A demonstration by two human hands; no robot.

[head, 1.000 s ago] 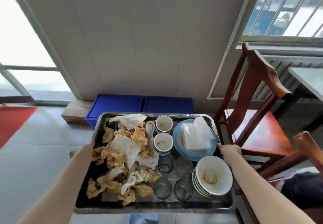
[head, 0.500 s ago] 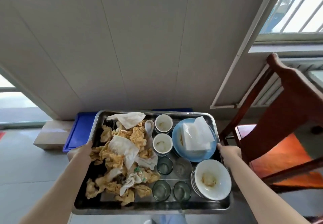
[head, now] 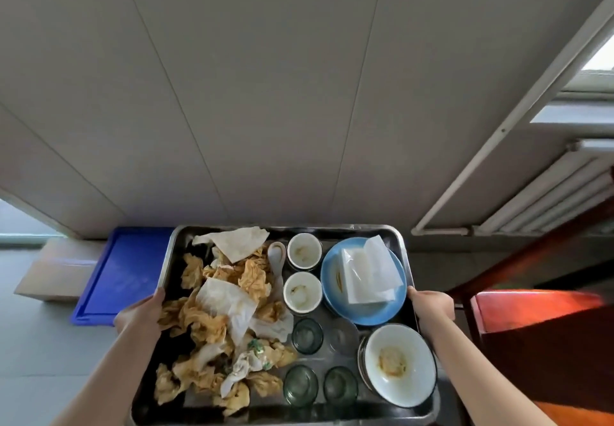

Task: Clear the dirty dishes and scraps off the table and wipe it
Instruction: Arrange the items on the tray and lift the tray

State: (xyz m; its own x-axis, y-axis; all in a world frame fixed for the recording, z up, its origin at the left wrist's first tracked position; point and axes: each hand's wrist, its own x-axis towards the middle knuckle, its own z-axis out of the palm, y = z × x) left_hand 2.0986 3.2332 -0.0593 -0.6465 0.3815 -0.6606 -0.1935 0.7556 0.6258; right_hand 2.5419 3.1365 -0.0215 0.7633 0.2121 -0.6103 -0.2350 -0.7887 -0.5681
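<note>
A dining room or canteen: loaded metal bussing tray (head: 407,259), blue crates (head: 123,276), wooden chair (head: 545,322), panelled wall (head: 265,93).

Steel tray (head: 403,246), gripped at its side rims by left hand (head: 141,311) and right hand (head: 432,302), carries crumpled stained napkins (head: 219,319) by the left hand, blue plate (head: 363,309) and white bowl (head: 400,367) by the right, cups and glasses between.
</note>
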